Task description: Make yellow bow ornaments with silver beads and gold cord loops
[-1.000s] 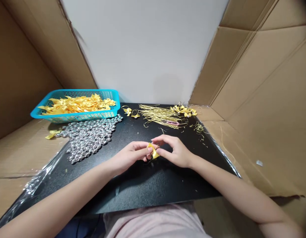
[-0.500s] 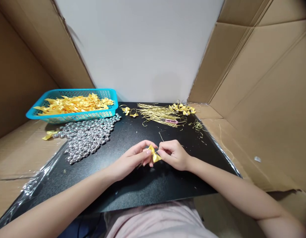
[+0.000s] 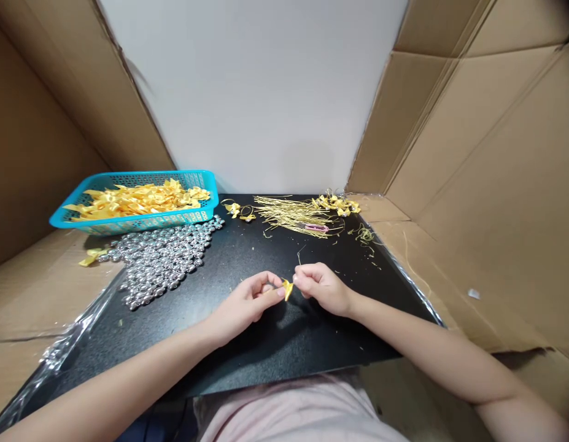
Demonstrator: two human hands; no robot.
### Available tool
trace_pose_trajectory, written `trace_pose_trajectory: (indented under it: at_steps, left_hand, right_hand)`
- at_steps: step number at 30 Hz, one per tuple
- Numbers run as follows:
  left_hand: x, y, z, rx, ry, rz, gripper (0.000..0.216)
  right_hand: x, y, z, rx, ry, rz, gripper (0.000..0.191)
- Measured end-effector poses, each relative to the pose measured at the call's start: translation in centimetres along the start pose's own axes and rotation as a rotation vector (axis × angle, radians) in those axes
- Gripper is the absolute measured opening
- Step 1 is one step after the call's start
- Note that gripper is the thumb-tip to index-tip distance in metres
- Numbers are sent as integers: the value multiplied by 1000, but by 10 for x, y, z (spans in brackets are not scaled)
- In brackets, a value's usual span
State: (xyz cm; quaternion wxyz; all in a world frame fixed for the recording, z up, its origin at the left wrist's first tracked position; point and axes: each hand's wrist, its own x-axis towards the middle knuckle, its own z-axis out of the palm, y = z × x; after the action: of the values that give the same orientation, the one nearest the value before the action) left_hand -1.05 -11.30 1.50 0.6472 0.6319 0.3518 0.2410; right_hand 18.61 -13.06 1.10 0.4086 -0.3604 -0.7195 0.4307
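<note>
A small yellow ribbon bow [image 3: 288,288] is pinched between both hands over the middle of the black mat [image 3: 266,350]. My left hand [image 3: 247,302] grips its left side with closed fingers. My right hand [image 3: 321,287] is closed too, pinching the bow's right side together with a thin gold thread [image 3: 299,255] that rises from the fingertips.
A blue basket [image 3: 132,218] of yellow ribbon bows stands at the back left. A heap of silver beads [image 3: 162,258] lies in front of it. Gold threads [image 3: 293,212] and several finished bows [image 3: 337,204] lie at the back. Cardboard walls enclose both sides.
Both hands have drawn a little nearer to me with the bow. My right hand's fingers have closed tighter on the thread and bow.
</note>
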Motion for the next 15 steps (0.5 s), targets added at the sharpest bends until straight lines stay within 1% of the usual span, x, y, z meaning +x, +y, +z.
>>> trace_pose_trajectory:
  at_steps: [3, 7, 10, 15]
  left_hand:
    - [0, 1, 2, 66, 46, 36, 33]
    - [-1, 4, 0, 136, 97, 128, 35]
    - [-1, 5, -7, 173, 137, 196, 32]
    - [1, 5, -19, 210, 185, 271, 31]
  right_hand:
    - [0, -2, -1, -15, -5, -15, 49]
    - [1, -2, -6, -68, -19, -78, 46]
    - [2, -2, -11, -112, -5, -129, 45]
    - [2, -4, -17, -136, 50, -182, 45]
